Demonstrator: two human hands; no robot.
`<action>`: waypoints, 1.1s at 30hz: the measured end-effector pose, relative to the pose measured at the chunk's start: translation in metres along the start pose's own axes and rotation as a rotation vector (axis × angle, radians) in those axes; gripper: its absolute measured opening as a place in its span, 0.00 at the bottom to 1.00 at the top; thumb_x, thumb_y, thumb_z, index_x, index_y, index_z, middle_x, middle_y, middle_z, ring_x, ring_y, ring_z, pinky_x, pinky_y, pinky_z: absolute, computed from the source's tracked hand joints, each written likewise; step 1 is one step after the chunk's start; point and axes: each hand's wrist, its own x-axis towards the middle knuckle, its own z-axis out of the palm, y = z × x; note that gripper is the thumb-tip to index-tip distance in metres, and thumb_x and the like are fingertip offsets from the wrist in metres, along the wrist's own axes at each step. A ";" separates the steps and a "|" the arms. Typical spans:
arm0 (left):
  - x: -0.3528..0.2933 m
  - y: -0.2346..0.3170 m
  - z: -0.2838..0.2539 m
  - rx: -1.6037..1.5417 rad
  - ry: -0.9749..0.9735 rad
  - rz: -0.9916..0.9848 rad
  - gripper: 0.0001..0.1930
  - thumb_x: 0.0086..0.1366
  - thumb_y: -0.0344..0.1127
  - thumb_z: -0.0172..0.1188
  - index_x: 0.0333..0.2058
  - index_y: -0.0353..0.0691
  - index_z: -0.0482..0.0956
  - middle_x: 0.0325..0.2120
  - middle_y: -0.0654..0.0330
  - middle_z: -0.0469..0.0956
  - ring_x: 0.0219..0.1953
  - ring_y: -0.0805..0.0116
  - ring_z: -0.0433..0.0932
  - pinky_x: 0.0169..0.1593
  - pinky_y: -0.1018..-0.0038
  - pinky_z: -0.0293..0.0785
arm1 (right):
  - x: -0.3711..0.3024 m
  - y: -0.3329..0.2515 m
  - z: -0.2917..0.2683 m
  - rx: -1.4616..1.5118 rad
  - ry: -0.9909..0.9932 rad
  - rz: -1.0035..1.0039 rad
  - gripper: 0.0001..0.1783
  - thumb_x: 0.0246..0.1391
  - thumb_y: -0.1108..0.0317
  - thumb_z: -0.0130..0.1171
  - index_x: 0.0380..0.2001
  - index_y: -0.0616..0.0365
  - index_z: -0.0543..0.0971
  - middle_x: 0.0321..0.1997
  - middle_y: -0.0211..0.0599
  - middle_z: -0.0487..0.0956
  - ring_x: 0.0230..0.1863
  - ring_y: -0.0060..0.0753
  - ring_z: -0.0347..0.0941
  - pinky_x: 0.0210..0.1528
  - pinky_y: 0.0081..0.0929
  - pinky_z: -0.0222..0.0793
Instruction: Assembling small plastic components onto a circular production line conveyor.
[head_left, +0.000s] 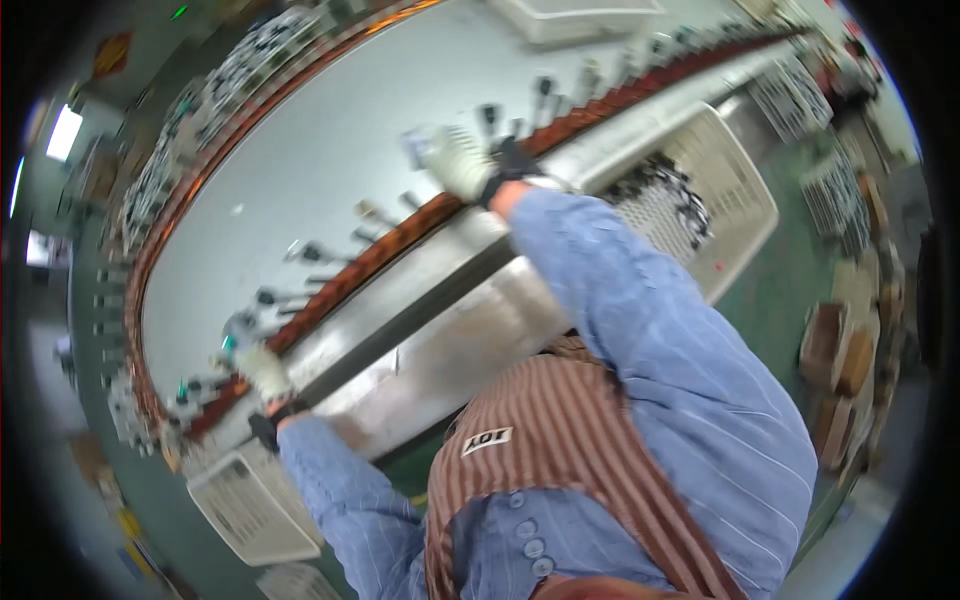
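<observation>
My right hand, in a pale glove with a dark wristband, reaches over the far side of the brown conveyor rail. It is blurred, and its fingers look closed on a small greyish piece whose kind I cannot make out. At the lower left, my left hand, gloved too, is at the near end of the rail. Close to its fingertips sits a blurred grey piece with a green spot beside it; whether the fingers grip anything is unclear. Several dark-headed parts stick out along the rail between my hands.
A cream basket with dark and silvery pieces stands right of my right arm. Another pale basket lies below my left hand. Along my front runs a metal ledge. The rail loops around a white tabletop bearing a white tray.
</observation>
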 end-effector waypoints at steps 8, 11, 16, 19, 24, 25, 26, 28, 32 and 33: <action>-0.083 0.150 -0.123 -1.093 -0.181 -0.638 0.19 0.71 0.39 0.49 0.51 0.26 0.73 0.44 0.47 0.77 0.44 0.58 0.76 0.52 0.67 0.72 | -0.090 -0.051 -0.009 0.470 0.087 0.103 0.19 0.59 0.54 0.54 0.46 0.54 0.78 0.38 0.52 0.82 0.41 0.50 0.80 0.44 0.43 0.75; -0.133 0.201 -0.109 -1.384 -0.314 -0.582 0.16 0.70 0.38 0.50 0.46 0.30 0.75 0.41 0.52 0.78 0.42 0.62 0.75 0.50 0.67 0.72 | -0.138 0.001 -0.134 0.447 -0.320 0.211 0.23 0.61 0.52 0.51 0.45 0.60 0.81 0.44 0.50 0.82 0.46 0.49 0.79 0.54 0.39 0.72; -0.121 0.296 -0.130 -1.495 -0.494 -0.465 0.15 0.72 0.37 0.48 0.47 0.29 0.75 0.40 0.52 0.78 0.41 0.65 0.78 0.49 0.70 0.75 | -0.212 0.236 -0.202 0.017 0.155 0.747 0.19 0.61 0.56 0.49 0.39 0.59 0.81 0.38 0.52 0.82 0.39 0.55 0.79 0.46 0.47 0.74; -0.097 0.368 -0.154 -1.539 -0.506 -0.354 0.15 0.72 0.36 0.49 0.49 0.30 0.75 0.39 0.52 0.80 0.39 0.66 0.80 0.47 0.71 0.78 | -0.248 0.295 -0.175 -0.070 -0.433 0.759 0.19 0.59 0.57 0.50 0.44 0.56 0.81 0.42 0.54 0.82 0.46 0.55 0.78 0.51 0.43 0.73; -0.098 0.435 -0.210 -1.598 -0.612 -0.108 0.09 0.73 0.30 0.48 0.44 0.33 0.76 0.36 0.56 0.80 0.38 0.68 0.79 0.47 0.71 0.76 | -0.257 0.261 -0.075 -0.154 -0.725 0.551 0.24 0.51 0.57 0.58 0.48 0.62 0.79 0.51 0.57 0.77 0.55 0.56 0.73 0.58 0.41 0.70; -0.103 0.443 -0.220 -1.609 -0.636 -0.110 0.09 0.72 0.29 0.48 0.44 0.33 0.76 0.36 0.56 0.80 0.39 0.69 0.79 0.48 0.72 0.76 | -0.252 0.260 -0.070 -0.167 -0.822 0.484 0.26 0.52 0.57 0.57 0.51 0.61 0.77 0.52 0.58 0.76 0.53 0.56 0.74 0.58 0.42 0.70; -0.107 0.449 -0.228 -1.622 -0.658 -0.113 0.09 0.72 0.28 0.48 0.44 0.34 0.77 0.37 0.56 0.80 0.39 0.69 0.78 0.48 0.72 0.76 | -0.248 0.257 -0.067 -0.035 -0.791 0.615 0.25 0.52 0.55 0.57 0.49 0.61 0.77 0.52 0.59 0.76 0.52 0.58 0.74 0.55 0.45 0.71; -0.119 0.450 -0.224 -1.578 -0.703 -0.087 0.09 0.72 0.28 0.48 0.43 0.34 0.77 0.36 0.57 0.80 0.39 0.69 0.79 0.48 0.71 0.75 | -0.257 0.259 -0.038 0.008 -0.634 0.766 0.26 0.50 0.53 0.61 0.45 0.62 0.77 0.47 0.59 0.78 0.50 0.58 0.75 0.54 0.45 0.73; -0.140 0.453 -0.211 -1.608 -0.766 -0.213 0.09 0.72 0.30 0.49 0.44 0.33 0.77 0.36 0.57 0.80 0.39 0.69 0.79 0.48 0.71 0.76 | -0.262 0.291 -0.020 0.269 -0.815 0.723 0.31 0.44 0.52 0.64 0.47 0.66 0.78 0.43 0.61 0.81 0.46 0.56 0.79 0.49 0.41 0.76; -0.141 0.457 -0.211 -1.631 -0.786 -0.259 0.09 0.72 0.30 0.50 0.44 0.33 0.77 0.36 0.57 0.80 0.39 0.69 0.79 0.47 0.71 0.76 | -0.262 0.296 -0.016 0.269 -0.818 0.717 0.31 0.44 0.52 0.64 0.47 0.66 0.78 0.43 0.61 0.81 0.46 0.56 0.79 0.49 0.41 0.76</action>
